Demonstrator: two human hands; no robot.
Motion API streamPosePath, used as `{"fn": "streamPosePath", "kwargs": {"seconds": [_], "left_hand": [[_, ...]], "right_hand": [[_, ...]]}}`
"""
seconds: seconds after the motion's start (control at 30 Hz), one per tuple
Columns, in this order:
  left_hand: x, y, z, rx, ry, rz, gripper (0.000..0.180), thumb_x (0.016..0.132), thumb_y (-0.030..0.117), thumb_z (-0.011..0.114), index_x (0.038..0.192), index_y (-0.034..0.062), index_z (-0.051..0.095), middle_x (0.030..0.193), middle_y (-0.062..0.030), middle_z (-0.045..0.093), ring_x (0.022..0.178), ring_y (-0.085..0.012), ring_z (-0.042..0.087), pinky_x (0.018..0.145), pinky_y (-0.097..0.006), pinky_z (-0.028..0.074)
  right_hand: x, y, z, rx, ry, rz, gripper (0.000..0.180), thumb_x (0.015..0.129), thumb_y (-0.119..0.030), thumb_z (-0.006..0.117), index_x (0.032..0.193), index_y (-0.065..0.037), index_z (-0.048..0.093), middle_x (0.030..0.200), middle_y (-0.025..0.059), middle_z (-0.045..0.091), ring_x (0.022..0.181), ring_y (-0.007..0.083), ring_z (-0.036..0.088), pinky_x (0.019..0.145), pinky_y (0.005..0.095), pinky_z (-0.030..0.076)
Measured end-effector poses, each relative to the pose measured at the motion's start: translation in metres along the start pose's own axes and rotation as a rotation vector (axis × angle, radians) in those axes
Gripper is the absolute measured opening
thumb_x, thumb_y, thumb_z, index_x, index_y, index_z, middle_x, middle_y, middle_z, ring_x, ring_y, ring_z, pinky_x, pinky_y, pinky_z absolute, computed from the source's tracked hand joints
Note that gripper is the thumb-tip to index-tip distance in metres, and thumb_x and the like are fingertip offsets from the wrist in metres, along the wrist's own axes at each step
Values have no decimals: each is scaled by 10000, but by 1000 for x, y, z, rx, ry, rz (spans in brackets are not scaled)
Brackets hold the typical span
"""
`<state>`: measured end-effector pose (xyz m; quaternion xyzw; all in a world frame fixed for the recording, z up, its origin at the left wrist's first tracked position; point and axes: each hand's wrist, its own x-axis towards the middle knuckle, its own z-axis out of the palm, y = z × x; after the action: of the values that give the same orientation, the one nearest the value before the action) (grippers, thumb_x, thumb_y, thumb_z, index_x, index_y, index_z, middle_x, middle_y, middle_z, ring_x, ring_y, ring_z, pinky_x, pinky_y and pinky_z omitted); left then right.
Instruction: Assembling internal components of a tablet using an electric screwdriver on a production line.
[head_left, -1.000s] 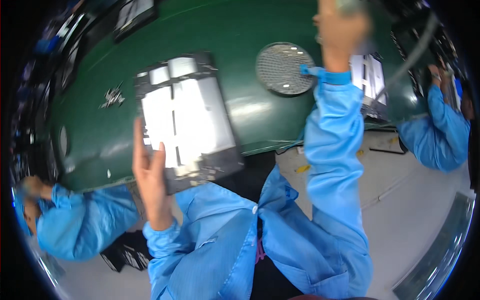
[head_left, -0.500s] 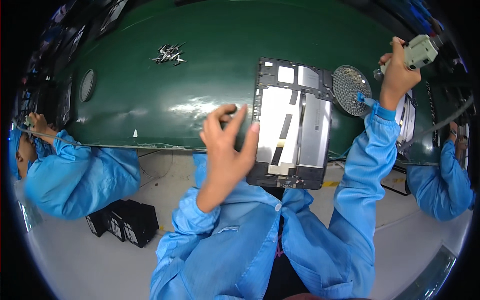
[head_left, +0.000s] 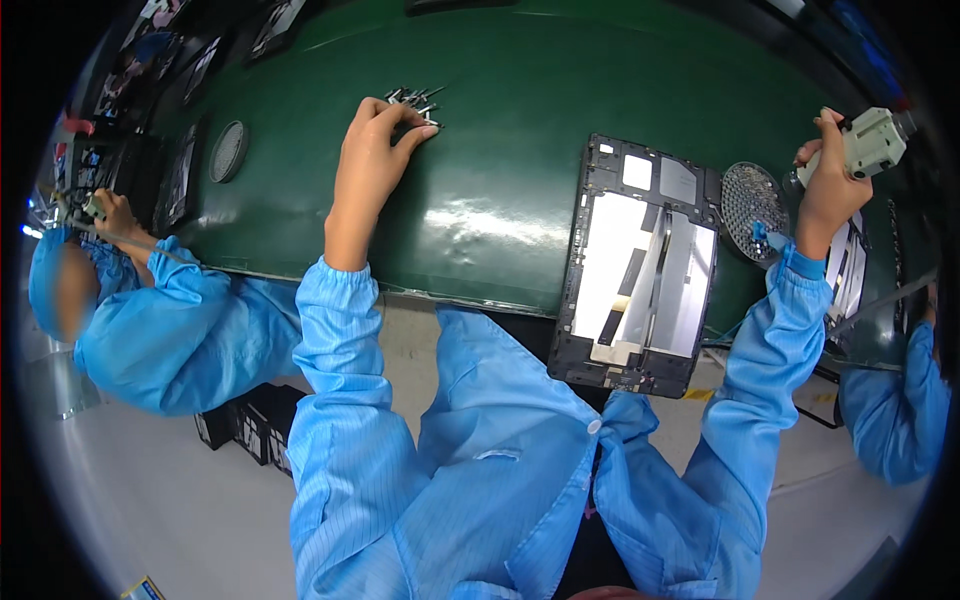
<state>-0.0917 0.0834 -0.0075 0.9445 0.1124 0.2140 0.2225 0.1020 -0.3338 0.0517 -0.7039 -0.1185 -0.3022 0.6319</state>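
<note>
My left hand (head_left: 378,150) reaches to a small pile of black and silver parts (head_left: 412,97) on the green table. Its thumb and fingertips come together at the pile's near edge; whatever is between them is too small to make out. My right hand (head_left: 833,190) is wrapped round a boxy, pale green electric screwdriver (head_left: 874,143), held off to the right. An opened tablet (head_left: 640,270) with silver inner plates and a black frame lies at the table's front edge, between my arms. Beside it, nearest the right hand, sits a round dimpled dish (head_left: 752,205) of small screws.
Another round dish (head_left: 229,152) stands on the table (head_left: 490,160) at the left. A co-worker in blue (head_left: 180,330) sits to the left, another (head_left: 890,410) to the right. More flat devices (head_left: 848,270) lie beyond my right wrist. Black boxes (head_left: 255,425) stand on the floor.
My left hand has moved from beside the tablet, left and away from me, to the pile, its spread fingers closing together. My right hand still holds the electric screwdriver. The whole view has shifted.
</note>
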Motion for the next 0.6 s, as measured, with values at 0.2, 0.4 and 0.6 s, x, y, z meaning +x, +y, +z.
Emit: {"fn": "streamPosePath", "kwargs": {"seconds": [0.2, 0.4, 0.6], "left_hand": [[-8, -8, -6, 110, 173, 251, 153, 930, 78, 705, 1059, 0, 680, 989, -208, 647, 888, -400, 647, 760, -456, 517], [-20, -66, -59, -332, 494, -140, 318, 1065, 262, 610, 1182, -20, 699, 1004, -96, 729, 850, -120, 663, 804, -260, 544], [37, 88, 24, -653, 34, -6, 318, 1067, 149, 585, 1331, -17, 651, 1124, -129, 732, 992, -148, 699, 915, -285, 554]], "right_hand": [[-1, -3, 0, 73, 14, 5, 157, 913, -119, 759, 955, 31, 745, 712, 54, 691, 551, 123, 631, 514, 266, 480], [-8, -13, 5, 312, -289, 157, 177, 915, -116, 704, 995, 42, 695, 772, 109, 722, 450, 113, 561, 423, 254, 446], [-22, -23, -16, 376, -405, 165, 189, 913, -101, 658, 1005, 63, 681, 822, 141, 725, 464, 114, 546, 450, 259, 454]]}}
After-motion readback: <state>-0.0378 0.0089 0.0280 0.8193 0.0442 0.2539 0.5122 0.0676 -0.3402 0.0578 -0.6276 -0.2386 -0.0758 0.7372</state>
